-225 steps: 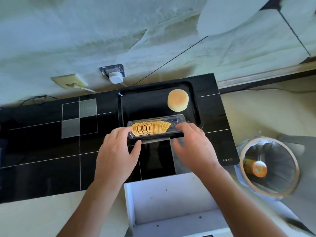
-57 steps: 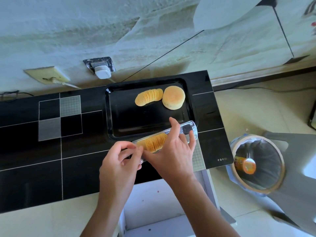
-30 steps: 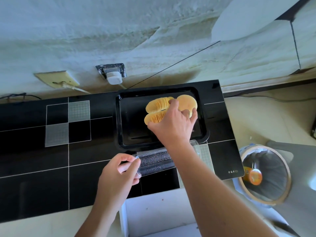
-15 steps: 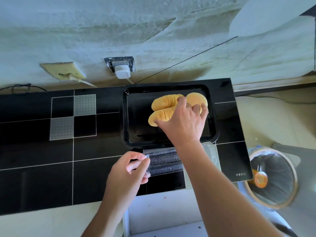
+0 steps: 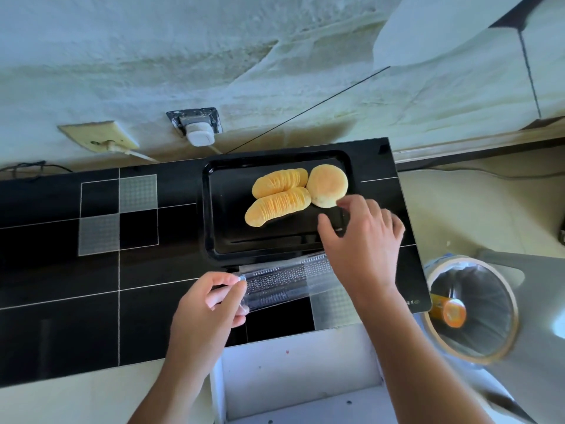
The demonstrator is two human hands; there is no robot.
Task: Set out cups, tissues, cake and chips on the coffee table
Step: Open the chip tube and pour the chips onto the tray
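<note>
My right hand (image 5: 362, 237) hangs right of centre in the frame, over the lower right corner of the black tray (image 5: 214, 240), fingers loosely spread and holding nothing; its fingertips sit just below the cake (image 5: 327, 185), and I cannot tell if they touch it. My left hand (image 5: 208, 307), lower centre, pinches the left end of the clear plastic chip tray (image 5: 275, 286) between thumb and fingers. That clear tray shows no chips in it and lies on the black coffee table (image 5: 61, 316) just below the black tray, its right end hidden behind my right wrist.

On the black tray, two fanned rows of chips (image 5: 276, 198) lie side by side, touching each other, with the round cake against their right ends, all in the tray's upper right part.

At the right edge of the frame a waste bin (image 5: 472, 307) stands on the floor with an orange-lidded can inside. A white drawer (image 5: 299, 377) is open at the bottom centre. On the wall above, a plug (image 5: 199, 134) sits in a socket.
</note>
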